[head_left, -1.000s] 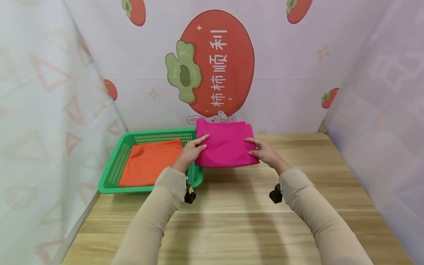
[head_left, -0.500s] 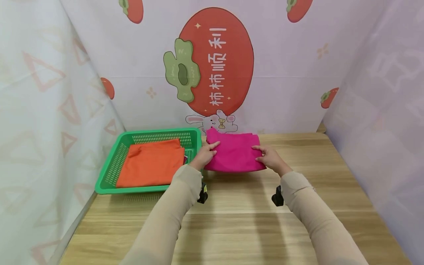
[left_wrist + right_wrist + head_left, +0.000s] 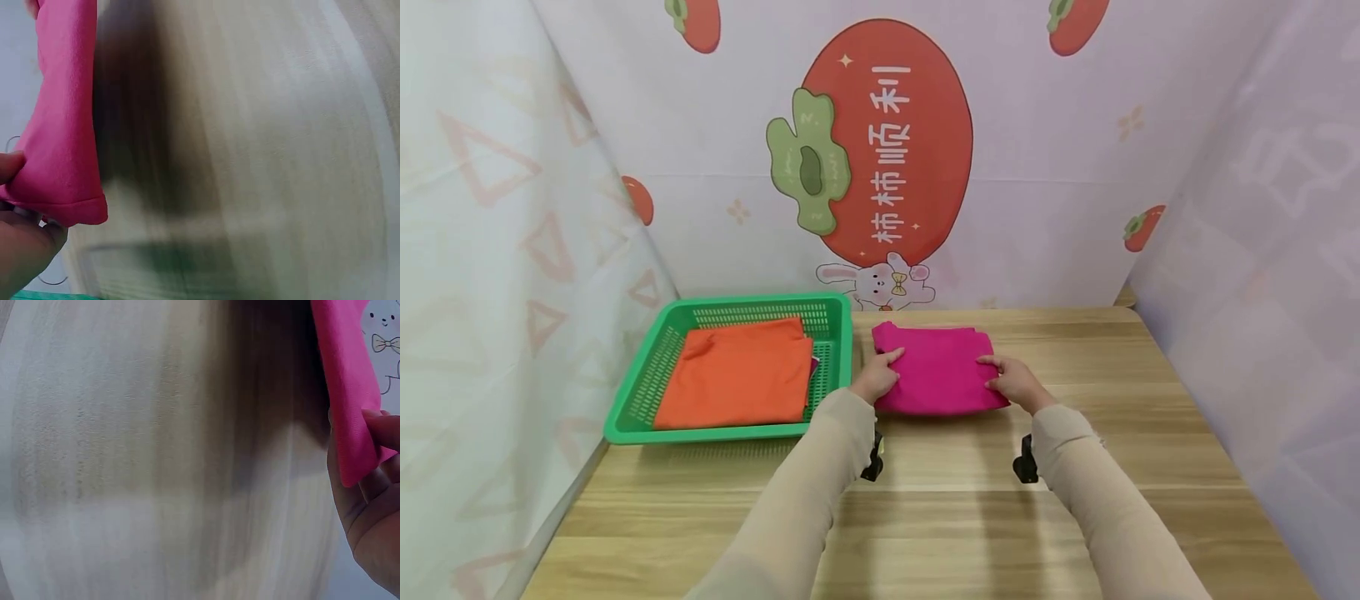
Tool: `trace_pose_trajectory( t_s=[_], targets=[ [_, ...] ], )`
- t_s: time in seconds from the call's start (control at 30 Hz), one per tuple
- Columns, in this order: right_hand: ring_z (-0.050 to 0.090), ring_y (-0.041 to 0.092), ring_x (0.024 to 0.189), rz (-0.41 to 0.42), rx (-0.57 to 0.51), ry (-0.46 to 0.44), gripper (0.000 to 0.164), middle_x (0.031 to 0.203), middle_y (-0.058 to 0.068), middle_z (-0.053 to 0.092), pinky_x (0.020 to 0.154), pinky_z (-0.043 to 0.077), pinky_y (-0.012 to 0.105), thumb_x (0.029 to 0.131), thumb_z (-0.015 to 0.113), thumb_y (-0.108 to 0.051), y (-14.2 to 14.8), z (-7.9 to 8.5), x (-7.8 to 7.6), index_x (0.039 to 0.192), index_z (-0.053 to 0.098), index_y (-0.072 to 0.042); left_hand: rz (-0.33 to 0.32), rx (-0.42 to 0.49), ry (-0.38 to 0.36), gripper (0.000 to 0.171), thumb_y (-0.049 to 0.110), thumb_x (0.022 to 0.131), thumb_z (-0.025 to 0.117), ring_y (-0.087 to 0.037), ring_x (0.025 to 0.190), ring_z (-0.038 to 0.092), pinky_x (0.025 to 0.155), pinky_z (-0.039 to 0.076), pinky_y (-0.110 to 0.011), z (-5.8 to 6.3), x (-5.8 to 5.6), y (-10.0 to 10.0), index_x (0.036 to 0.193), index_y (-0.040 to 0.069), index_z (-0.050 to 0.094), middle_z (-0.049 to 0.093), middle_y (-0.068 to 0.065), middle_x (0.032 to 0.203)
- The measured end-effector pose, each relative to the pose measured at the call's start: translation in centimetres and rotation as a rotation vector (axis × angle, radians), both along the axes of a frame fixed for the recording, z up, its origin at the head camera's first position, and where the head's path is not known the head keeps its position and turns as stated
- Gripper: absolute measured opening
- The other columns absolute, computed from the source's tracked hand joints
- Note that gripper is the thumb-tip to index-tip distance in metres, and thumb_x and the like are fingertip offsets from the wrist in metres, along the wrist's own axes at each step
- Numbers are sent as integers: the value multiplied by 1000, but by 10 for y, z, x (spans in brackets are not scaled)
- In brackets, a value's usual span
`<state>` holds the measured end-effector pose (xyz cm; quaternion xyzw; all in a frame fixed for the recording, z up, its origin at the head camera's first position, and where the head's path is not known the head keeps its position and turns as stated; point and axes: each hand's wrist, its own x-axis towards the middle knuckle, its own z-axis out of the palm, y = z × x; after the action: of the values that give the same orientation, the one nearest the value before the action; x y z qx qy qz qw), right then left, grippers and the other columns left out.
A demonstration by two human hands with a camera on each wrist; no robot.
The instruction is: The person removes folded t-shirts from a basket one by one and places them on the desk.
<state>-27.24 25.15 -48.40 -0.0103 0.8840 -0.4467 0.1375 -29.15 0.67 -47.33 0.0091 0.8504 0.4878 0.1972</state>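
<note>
A folded pink cloth (image 3: 942,371) hangs level just above the wooden table, to the right of the green basket. Its left edge is pinched by my left hand (image 3: 877,377), thumb on top and fingers underneath, as the left wrist view shows on the cloth (image 3: 65,137). On the opposite edge, my right hand (image 3: 1017,383) grips the cloth the same way; in the right wrist view its fingers go beneath the pink corner (image 3: 353,447). A folded orange cloth (image 3: 737,375) lies inside the basket.
The green plastic basket (image 3: 846,350) stands at the back left of the wooden table (image 3: 940,533). A small dark-red thing peeks out beside the orange cloth. Printed curtains (image 3: 1030,233) enclose the table at the back and both sides.
Both hands have brought the pink cloth down and slightly right, away from the basket's right rim. The orange cloth stays in the basket.
</note>
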Motion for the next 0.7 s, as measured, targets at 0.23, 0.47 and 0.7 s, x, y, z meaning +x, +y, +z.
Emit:
trace_pose_trajectory(
  t_s=[0.23,0.47,0.7],
  targets=[
    [40,19,70,-19,29,-34,46,118,24,38,57,35,22,78,54,6,0,-17,0,123,45,2,45,38,-29,59,-9,78,37,-23,122,22,87,31,-35,-18,1,4,133,14,36,24,-15,137],
    [41,24,80,-41,46,-40,47,120,26,38,59,35,23,77,53,6,1,-23,-3,123,45,2,39,-37,-22,58,-7,80,39,-21,117,30,78,35,-32,-21,-6,7,132,17,37,28,-14,136],
    [38,30,93,-38,43,-35,48,124,27,37,67,38,29,74,57,7,12,-35,-11,120,48,2,9,-61,-11,59,-9,79,39,-22,106,36,68,35,-28,-24,-7,14,133,16,36,29,-15,135]
  ],
)
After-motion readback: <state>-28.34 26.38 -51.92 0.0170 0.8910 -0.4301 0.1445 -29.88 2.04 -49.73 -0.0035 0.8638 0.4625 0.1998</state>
